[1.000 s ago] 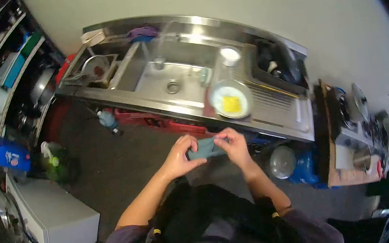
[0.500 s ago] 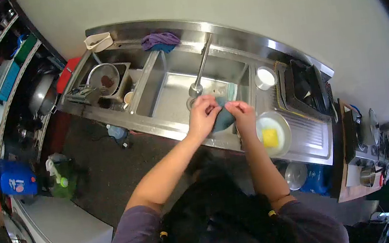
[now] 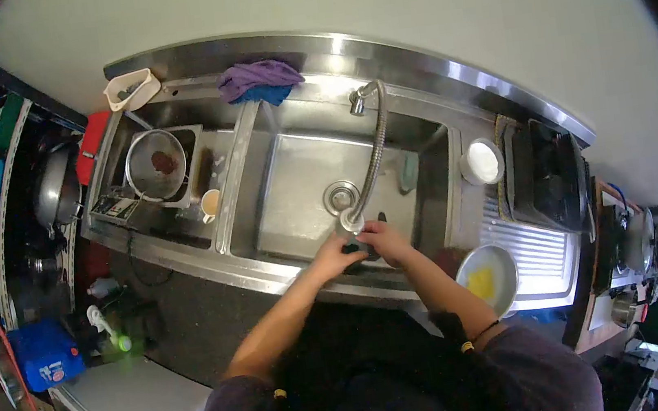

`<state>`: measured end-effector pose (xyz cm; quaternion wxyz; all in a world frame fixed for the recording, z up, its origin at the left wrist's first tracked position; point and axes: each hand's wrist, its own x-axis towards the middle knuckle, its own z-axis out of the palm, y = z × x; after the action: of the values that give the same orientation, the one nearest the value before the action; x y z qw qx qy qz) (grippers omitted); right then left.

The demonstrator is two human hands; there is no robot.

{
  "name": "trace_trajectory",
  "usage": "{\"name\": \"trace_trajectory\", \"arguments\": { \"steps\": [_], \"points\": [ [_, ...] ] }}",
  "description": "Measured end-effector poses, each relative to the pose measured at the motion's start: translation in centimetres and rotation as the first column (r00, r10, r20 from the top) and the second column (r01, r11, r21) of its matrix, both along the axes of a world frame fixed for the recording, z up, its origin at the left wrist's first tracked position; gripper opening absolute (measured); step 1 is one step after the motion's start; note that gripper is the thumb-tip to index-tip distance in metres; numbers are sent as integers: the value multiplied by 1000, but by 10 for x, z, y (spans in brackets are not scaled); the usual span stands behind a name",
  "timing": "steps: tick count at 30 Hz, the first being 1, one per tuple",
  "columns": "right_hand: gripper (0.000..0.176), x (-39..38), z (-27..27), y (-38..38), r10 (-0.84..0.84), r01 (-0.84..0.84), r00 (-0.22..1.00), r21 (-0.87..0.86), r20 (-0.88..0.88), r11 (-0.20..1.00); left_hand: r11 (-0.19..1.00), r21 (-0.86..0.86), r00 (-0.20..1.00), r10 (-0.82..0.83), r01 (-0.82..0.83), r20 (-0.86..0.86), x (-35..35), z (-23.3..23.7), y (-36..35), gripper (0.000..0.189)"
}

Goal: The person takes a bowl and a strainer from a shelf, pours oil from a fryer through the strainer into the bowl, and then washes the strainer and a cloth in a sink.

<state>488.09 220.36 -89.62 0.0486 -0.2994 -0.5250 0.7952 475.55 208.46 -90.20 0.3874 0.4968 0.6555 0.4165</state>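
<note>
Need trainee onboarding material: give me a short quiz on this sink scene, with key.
1. Multiple choice: what is in the bowl beside the sink? A) a mug; B) something yellow; C) a strainer.
2. True or false: the purple cloth touches a blue cloth.
3. Fill in: the left hand and right hand are close together near the outlet of the ____.

Key: 1 B; 2 true; 3 faucet.
</note>
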Motion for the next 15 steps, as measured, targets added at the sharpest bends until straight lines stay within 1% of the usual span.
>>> {"name": "trace_trajectory", "arguments": {
  "steps": [1, 2, 3, 4, 5, 6, 7, 8, 9, 10, 11, 12, 13, 14, 15],
  "points": [
    [18, -6, -13, 6, -15, 16, 1000, 39, -24, 999, 998, -49, 980, -54, 45, -192, -9, 7, 4, 47],
    [19, -9, -26, 11, -32, 36, 998, 73, -44, 997, 998, -47, 979, -42, 33, -201, -18, 1, 9, 42],
    [24, -14, -42, 26, 70, -65, 997, 190, -17, 980, 999, -49, 978, -34, 24, -208, -27, -8, 12, 37],
    [26, -22, -25, 40, 76, -96, 995, 364, 69, 927, 998, -51, 976, -31, 21, -215, -35, -15, 16, 32],
    [29, -29, 2, 55, 63, -137, 985, 520, 157, 843, 971, -237, 949, -43, -34, -312, -40, -1, 20, 25],
    [31, -40, 18, 68, -136, 38, 980, 531, 148, 847, 959, -278, 964, -23, -54, -266, -49, -14, 18, 26],
    [33, -53, 26, 84, -332, 209, 933, 545, 137, 812, 945, -318, 975, 0, -73, -221, -61, -36, 17, 28],
    [34, -68, 22, 100, -447, 388, 894, 518, -12, 762, 930, -358, 984, 26, -89, -178, -72, -57, 15, 30],
    [34, -84, 14, 118, -551, 553, 820, 467, -156, 690, 932, -352, 985, 135, -90, 104, -80, -71, 12, 37],
    [33, -106, -13, 144, -508, 546, 828, 543, -236, 638, 909, -402, 905, 259, -110, 338, -86, -71, 11, 38],
    [31, -119, -23, 151, -484, 501, 845, 648, -226, 574, 879, -462, 753, 383, -120, 535, -92, -68, 9, 40],
    [30, -132, -33, 159, -467, 453, 858, 741, -213, 495, 890, -446, 588, 412, -94, 697, -91, -49, 10, 42],
    [28, -140, -20, 156, -488, 346, 864, 846, -119, 406, 895, -441, 390, 431, -71, 814, -90, -29, 11, 47],
    [26, -148, -1, 151, -515, 219, 857, 923, -27, 316, 892, -451, 317, 438, -35, 841, -90, -19, 11, 49],
    [21, -153, 20, 145, -527, 17, 833, 945, 167, 327, 889, -458, 242, 444, -1, 863, -92, -13, 10, 51]
  ]
}}
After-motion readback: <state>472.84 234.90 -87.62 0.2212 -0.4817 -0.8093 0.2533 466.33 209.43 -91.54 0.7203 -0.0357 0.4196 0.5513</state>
